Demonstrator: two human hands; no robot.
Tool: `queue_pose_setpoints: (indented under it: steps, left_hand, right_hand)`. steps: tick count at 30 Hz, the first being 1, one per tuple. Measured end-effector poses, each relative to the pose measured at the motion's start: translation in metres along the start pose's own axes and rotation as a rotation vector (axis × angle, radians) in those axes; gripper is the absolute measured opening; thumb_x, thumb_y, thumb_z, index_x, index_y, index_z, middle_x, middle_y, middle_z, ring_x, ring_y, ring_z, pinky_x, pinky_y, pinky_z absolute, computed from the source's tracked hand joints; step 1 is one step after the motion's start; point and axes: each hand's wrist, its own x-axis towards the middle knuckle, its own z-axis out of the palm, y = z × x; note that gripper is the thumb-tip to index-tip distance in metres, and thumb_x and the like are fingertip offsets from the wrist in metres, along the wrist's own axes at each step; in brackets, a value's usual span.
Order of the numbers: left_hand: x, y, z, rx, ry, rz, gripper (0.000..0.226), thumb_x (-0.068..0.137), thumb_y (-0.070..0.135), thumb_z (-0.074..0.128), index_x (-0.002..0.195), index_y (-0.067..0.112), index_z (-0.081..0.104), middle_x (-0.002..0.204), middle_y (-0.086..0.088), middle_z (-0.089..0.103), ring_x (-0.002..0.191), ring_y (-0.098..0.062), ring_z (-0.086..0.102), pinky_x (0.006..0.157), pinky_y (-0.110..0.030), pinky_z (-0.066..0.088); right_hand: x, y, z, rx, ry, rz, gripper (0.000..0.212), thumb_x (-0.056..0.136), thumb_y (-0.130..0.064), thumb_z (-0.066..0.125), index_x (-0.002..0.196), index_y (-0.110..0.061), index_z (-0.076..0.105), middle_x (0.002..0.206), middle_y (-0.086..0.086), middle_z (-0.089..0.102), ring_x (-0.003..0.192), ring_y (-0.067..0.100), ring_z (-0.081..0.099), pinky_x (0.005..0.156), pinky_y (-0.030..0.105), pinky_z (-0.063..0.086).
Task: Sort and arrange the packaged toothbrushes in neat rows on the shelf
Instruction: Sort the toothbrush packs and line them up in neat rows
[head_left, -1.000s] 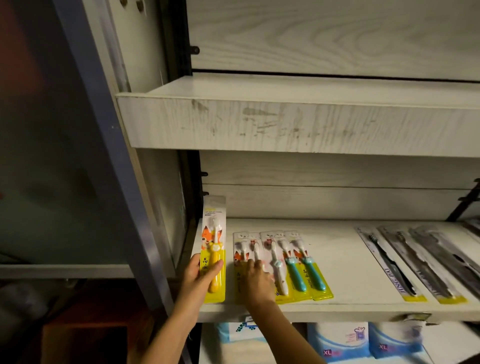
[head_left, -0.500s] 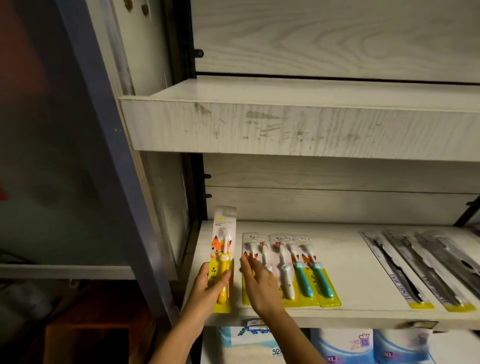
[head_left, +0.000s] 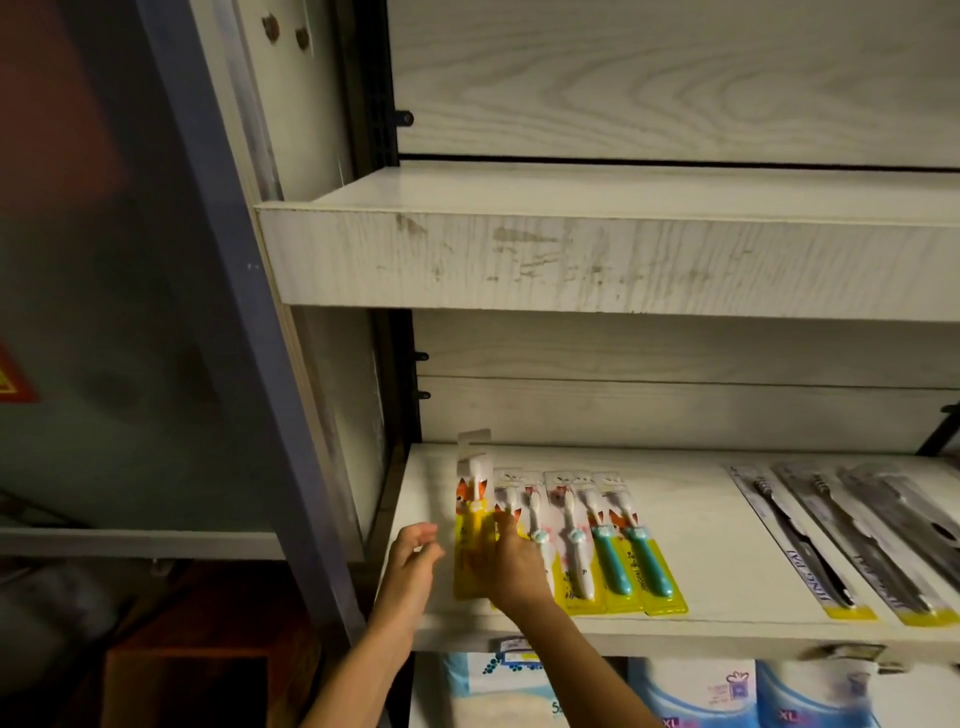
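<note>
A pale wood-grain shelf (head_left: 701, 525) crosses the lower half of the frame, and an upper shelf (head_left: 571, 260) of the same board sits above it, its front face streaked with dark scuffs. A grey-blue post (head_left: 244, 312) slants down the left side in front of a dim panel. Blue-and-white soft packs (head_left: 696, 693) show at the bottom edge, under the lower shelf.

The children's toothbrush packs (head_left: 613, 545) lie flat in an overlapping row at lower centre, with yellow cards, clear blisters, fox pictures and white or teal handles. The yellow-handled pack (head_left: 470, 525), slightly blurred, is at the row's left end, its top reaching further back than the others. Dark toothbrush packs (head_left: 810, 545) lie slanted at lower right, well apart from the row.

The left hand (head_left: 413, 558), which gripped the yellow-handled pack half a second ago, has let go and hovers just left of it, fingers loosely curled around nothing. The right hand (head_left: 511, 566) stays flat, straight fingers resting across the lower part of that pack and its neighbour
</note>
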Motion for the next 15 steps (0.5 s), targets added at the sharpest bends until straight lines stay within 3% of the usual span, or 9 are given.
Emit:
queue_pose_setpoints:
  steps: [5,8,15]
  left_hand:
    - [-0.007,0.000,-0.002,0.000,-0.014,-0.031,0.016,0.094,0.000,0.042,0.099,0.010,0.053,0.092,0.001,0.052,0.078,-0.007,0.049,0.067,-0.020,0.040]
    - [-0.009,-0.002,-0.003,0.012,-0.017,-0.042,0.017,0.095,0.002,0.041,0.099,0.012,0.053,0.092,0.002,0.052,0.079,-0.010,0.049,0.068,-0.021,0.041]
    - [-0.014,-0.001,-0.003,0.037,-0.038,-0.049,0.018,0.096,0.001,0.038,0.104,0.010,0.051,0.091,0.000,0.051,0.077,-0.013,0.049,0.066,-0.021,0.040]
  right_hand:
    - [0.008,-0.002,0.005,-0.129,-0.063,0.092,0.069,0.094,-0.018,0.047,0.150,-0.019,0.006,0.127,0.015,0.055,0.114,0.029,0.056,0.092,0.035,0.046]
    - [0.007,-0.002,0.005,-0.217,-0.064,0.068,0.067,0.094,-0.021,0.045,0.150,-0.023,0.008,0.129,0.014,0.052,0.116,0.029,0.054,0.093,0.036,0.046]
    - [0.007,0.002,0.011,-0.526,-0.094,0.014,0.056,0.100,-0.026,0.029,0.150,-0.013,0.007,0.138,0.014,0.045,0.124,0.028,0.047,0.097,0.036,0.042]
